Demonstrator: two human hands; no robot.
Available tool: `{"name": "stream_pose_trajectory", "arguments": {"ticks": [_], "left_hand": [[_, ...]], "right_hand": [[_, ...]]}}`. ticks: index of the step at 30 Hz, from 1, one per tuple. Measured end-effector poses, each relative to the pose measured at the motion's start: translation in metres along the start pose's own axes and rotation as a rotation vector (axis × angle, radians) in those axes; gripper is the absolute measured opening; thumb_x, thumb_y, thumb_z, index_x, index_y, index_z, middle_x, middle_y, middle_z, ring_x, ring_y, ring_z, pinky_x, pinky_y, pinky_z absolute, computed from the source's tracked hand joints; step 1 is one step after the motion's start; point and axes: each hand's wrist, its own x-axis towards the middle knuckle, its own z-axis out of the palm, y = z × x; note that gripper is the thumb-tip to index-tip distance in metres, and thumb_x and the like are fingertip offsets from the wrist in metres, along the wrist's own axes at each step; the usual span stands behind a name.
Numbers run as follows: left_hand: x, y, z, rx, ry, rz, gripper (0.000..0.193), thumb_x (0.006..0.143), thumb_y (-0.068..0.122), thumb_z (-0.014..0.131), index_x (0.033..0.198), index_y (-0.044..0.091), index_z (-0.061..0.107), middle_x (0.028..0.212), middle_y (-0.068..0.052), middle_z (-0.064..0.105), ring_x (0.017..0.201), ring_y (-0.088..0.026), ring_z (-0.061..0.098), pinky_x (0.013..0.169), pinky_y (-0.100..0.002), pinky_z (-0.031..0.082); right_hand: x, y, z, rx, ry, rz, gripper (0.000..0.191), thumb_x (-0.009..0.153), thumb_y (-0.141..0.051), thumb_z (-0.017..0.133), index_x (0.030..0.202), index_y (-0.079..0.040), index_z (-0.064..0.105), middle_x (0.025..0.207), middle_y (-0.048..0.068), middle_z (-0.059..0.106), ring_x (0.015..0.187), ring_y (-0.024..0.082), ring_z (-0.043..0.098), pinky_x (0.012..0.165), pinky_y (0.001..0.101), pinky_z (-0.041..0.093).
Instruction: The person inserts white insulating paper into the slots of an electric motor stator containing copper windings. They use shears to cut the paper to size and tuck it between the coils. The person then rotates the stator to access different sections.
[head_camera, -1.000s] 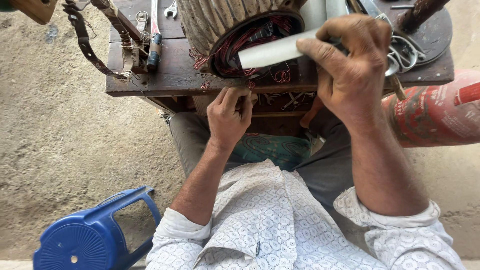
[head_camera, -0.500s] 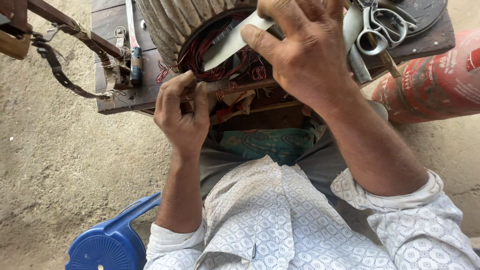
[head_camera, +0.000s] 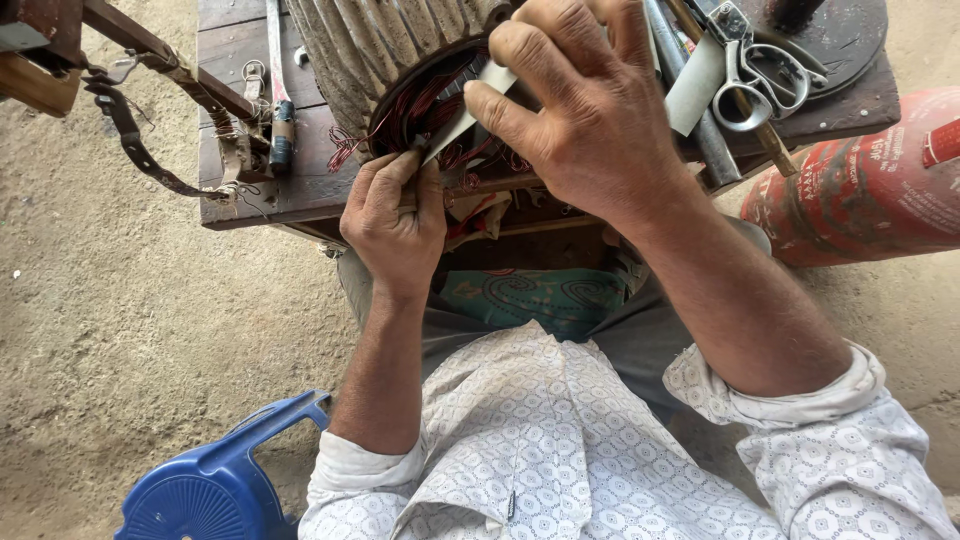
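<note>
A ribbed grey motor stator with red copper windings lies on a dark wooden bench. My right hand is closed on a white strip of insulating paper, whose pointed end reaches into the stator's open end among the wires. My left hand rests at the bench's near edge with its fingertips pinching at the red wires just below the paper's tip.
Scissors and grey strips lie on the bench at the right, near a round black plate. A screwdriver lies left of the stator. A red gas cylinder lies on the sandy ground at right, a blue plastic stool at lower left.
My right hand has brought the white paper strip down and left, its tip now inside the stator's windings. My left hand has moved up from the bench edge to the wires.
</note>
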Motion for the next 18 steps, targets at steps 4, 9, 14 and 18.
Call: {"name": "stream_pose_trajectory", "arguments": {"ticks": [4,9,14,18], "left_hand": [[0.001,-0.005,0.003,0.095,0.094,0.156,0.016,0.086,0.002,0.084,0.095,0.003,0.071,0.094,-0.009,0.071,0.079,-0.018,0.074,0.064,-0.027,0.062],[0.002,-0.008,0.006,0.058,0.075,0.102,0.015,0.086,-0.001,0.082,0.094,0.002,0.069,0.091,-0.009,0.071,0.076,-0.016,0.072,0.060,-0.028,0.058],[0.001,-0.006,0.012,0.055,0.076,0.017,0.014,0.085,-0.002,0.080,0.091,0.002,0.069,0.084,-0.008,0.069,0.068,-0.016,0.070,0.056,-0.030,0.055],[-0.001,-0.006,0.014,0.056,0.097,-0.014,0.013,0.083,-0.001,0.079,0.091,0.002,0.069,0.084,-0.009,0.070,0.071,-0.018,0.071,0.060,-0.032,0.058]], "right_hand": [[0.006,-0.002,0.005,-0.003,0.054,-0.042,0.017,0.103,-0.015,0.072,0.118,-0.018,0.079,0.128,0.001,0.064,0.130,0.019,0.054,0.116,0.0457,0.039],[0.008,-0.004,0.004,-0.010,0.046,-0.026,0.017,0.102,-0.017,0.072,0.118,-0.018,0.079,0.125,0.001,0.065,0.126,0.020,0.056,0.111,0.0444,0.041],[0.009,-0.008,0.013,-0.030,0.047,0.022,0.018,0.104,-0.016,0.075,0.121,-0.020,0.081,0.115,0.001,0.064,0.118,0.019,0.060,0.098,0.0383,0.049],[0.004,-0.016,0.018,0.009,0.063,0.074,0.022,0.101,-0.016,0.075,0.123,-0.017,0.080,0.108,0.000,0.063,0.107,0.016,0.065,0.086,0.0322,0.056]]}}
